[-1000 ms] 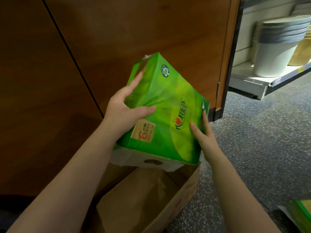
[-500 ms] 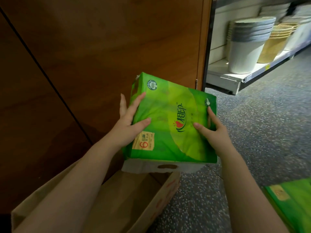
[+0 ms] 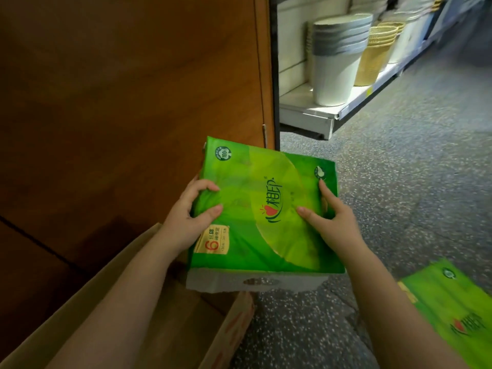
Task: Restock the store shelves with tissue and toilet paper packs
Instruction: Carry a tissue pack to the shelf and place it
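Green tissue pack (image 3: 266, 211) held in the air above the open cardboard box (image 3: 149, 323), face up. Left hand (image 3: 190, 222) grips its left edge with curled fingers; right hand (image 3: 332, 222) clamps the right edge. Risk: the slick wrapper could slip and the pack fall onto the floor (image 3: 399, 195), beside a second pack (image 3: 452, 312).

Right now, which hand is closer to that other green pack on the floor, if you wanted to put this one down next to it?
Probably the right hand. It grips the held tissue pack on the side nearest the second pack, lying low right; the left hand is by the cardboard box.
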